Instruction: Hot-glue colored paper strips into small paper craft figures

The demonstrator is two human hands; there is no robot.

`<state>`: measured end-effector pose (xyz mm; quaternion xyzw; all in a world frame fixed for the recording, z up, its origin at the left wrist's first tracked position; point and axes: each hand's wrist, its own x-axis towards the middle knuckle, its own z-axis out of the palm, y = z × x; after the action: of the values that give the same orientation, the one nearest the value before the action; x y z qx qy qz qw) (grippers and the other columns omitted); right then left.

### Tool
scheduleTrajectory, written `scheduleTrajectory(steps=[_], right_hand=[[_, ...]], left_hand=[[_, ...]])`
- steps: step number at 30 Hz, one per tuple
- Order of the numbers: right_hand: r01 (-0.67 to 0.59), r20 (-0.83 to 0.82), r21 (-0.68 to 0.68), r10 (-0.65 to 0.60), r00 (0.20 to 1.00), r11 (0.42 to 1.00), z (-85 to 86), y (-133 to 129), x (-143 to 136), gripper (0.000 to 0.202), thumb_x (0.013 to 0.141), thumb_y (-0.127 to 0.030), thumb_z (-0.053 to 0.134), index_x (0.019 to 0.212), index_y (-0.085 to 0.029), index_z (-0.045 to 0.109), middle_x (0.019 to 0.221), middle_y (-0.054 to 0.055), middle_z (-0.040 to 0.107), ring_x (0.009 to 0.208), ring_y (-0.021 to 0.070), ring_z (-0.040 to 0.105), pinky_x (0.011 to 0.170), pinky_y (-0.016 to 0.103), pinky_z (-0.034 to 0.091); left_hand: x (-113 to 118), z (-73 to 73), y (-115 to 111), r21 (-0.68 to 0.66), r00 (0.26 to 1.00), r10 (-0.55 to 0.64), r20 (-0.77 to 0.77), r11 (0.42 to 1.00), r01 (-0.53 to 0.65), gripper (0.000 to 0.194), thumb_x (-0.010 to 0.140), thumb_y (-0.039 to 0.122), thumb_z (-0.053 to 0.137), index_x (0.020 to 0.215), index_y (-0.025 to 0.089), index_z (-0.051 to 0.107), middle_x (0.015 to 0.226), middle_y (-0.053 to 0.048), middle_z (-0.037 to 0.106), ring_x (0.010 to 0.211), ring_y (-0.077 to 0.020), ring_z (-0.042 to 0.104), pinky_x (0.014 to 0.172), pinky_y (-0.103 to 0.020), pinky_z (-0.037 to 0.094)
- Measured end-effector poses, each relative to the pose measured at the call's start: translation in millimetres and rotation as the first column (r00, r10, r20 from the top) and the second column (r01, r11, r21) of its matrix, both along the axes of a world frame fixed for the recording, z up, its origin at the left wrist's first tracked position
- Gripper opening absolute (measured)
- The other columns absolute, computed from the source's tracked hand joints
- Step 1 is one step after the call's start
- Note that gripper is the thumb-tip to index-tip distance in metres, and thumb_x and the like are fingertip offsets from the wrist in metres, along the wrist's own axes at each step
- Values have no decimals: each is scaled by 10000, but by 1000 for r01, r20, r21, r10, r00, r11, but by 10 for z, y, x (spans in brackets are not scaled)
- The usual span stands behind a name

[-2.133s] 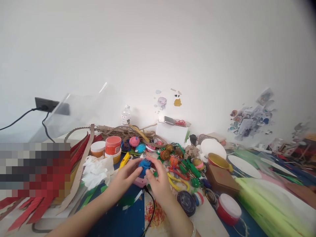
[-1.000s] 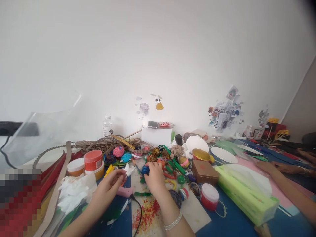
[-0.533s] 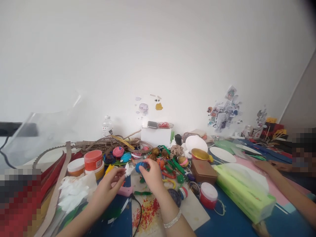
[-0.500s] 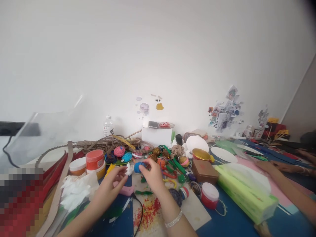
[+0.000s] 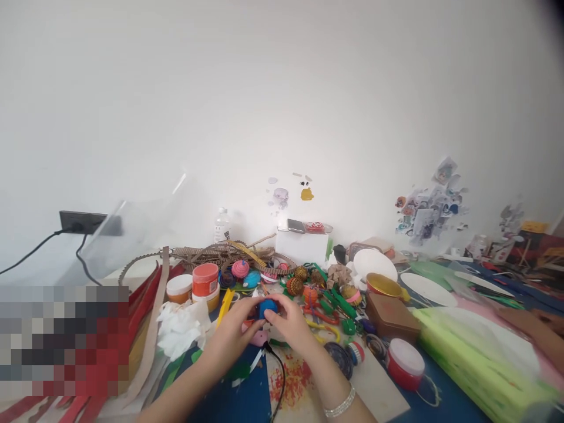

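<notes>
A small blue ball (image 5: pixel 267 306), apparently wound from cord, is between my two hands above the middle of the table. My right hand (image 5: pixel 288 322) grips it from the right, thumb across its front. From the other side my left hand (image 5: pixel 235 323) closes on it with bent fingers, partly hiding it. Just below lies a pink hot glue gun (image 5: pixel 257 337), mostly covered by my left hand, with a black cord (image 5: pixel 282 376) running toward me. A paint-stained board (image 5: pixel 295 376) lies under my right forearm.
Paint jars (image 5: pixel 205 281) and crumpled white tissue (image 5: pixel 180 329) stand left. Behind are corrugated strips (image 5: pixel 198 258) and cord-wound balls (image 5: pixel 240 269). To the right are a brown box (image 5: pixel 392 317), a red jar (image 5: pixel 405 364) and a green tissue pack (image 5: pixel 480 364). Another person's forearm (image 5: pixel 529 335) reaches in.
My left hand has come over to the blue ball, which my right hand alone held before. White tissue near the left fingertips is no longer visible there. The view has turned left.
</notes>
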<state>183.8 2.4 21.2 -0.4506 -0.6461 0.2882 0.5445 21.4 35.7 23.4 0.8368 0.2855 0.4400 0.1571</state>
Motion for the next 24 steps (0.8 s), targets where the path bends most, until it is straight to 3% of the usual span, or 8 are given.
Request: scheduleTrajectory(steps=[5, 10, 15, 18, 22, 24], right_hand=[[-130, -223, -64, 112, 968, 990, -37, 1, -23, 392, 736, -482, 631, 1024, -217, 608, 976, 57, 645, 905, 242, 617, 730, 369, 527], [-199, -361, -95, 152, 920, 975, -43, -24, -40, 417, 721, -481, 652, 1043, -221, 604, 1015, 60, 636, 955, 246, 605, 805, 395, 507], [-145, -316, -54, 121, 941, 988, -31, -50, -28, 369, 743, -446, 640, 1043, -231, 616, 1044, 70, 618, 969, 247, 585, 809, 385, 496], [-117, -257, -34, 105, 961, 992, -23, -56, -20, 354, 755, -442, 625, 1045, -239, 613, 1054, 64, 617, 977, 240, 579, 812, 368, 491], [-90, -183, -25, 84, 980, 996, -21, -58, -10, 356, 763, -437, 611, 1053, -230, 603, 1062, 66, 621, 996, 238, 574, 834, 361, 480], [-88, -144, -21, 84, 986, 996, -23, -60, -4, 346, 770, -423, 603, 1059, -233, 600, 1061, 61, 625, 989, 233, 576, 828, 353, 480]], left_hand=[[0, 6, -34, -29, 998, -13, 58, 999, 15, 295, 783, 233, 565, 1077, 264, 566, 1012, -49, 642, 917, -209, 610, 793, -361, 522], [4, 20, -99, -36, 994, 23, 108, 999, -20, 334, 781, 257, 572, 1112, 237, 536, 1055, -65, 620, 916, -199, 598, 800, -333, 513], [10, 65, -129, -8, 991, -7, 132, 1000, 8, 141, 843, 234, 461, 946, 208, 553, 947, -53, 611, 840, -167, 591, 754, -299, 505], [15, 63, -107, 30, 990, -32, 141, 999, 28, 124, 846, 216, 440, 836, 207, 563, 931, -47, 603, 843, -162, 584, 748, -291, 497], [-11, 41, -64, 12, 992, 40, 123, 999, -42, 95, 833, 251, 483, 862, 207, 562, 828, -17, 615, 713, -146, 583, 665, -267, 499], [-41, 45, -43, 81, 996, 57, 69, 995, -63, 109, 842, 257, 481, 850, 203, 575, 784, -14, 625, 692, -146, 585, 652, -264, 494]])
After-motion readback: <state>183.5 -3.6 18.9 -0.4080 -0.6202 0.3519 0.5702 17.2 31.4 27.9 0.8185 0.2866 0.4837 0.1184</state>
